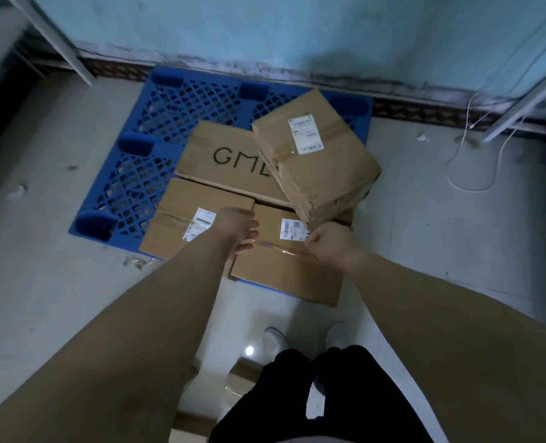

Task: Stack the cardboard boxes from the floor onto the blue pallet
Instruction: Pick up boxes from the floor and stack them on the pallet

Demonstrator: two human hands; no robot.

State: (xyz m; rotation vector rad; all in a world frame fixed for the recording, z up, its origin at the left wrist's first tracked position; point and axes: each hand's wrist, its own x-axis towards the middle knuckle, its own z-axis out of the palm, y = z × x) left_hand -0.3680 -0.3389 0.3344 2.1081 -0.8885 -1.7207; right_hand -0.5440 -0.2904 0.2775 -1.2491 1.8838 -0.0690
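The blue pallet (169,123) lies on the floor against the wall. Several cardboard boxes rest on it: a flat one marked "GM" (226,155), a labelled box at front left (175,219), a front box (284,273) overhanging the pallet's near edge, and a tall labelled box (316,155) tilted on top at the right. My left hand (238,225) lies over the seam between the two front boxes, fingers spread. My right hand (327,243) rests curled on the front box's top, beside the lower corner of the tilted box.
Another cardboard box (233,385) lies on the floor by my feet (276,340), partly hidden by my legs. White cables (469,161) trail on the floor at right. Metal rack legs (63,46) stand at left and right. The wall is just behind the pallet.
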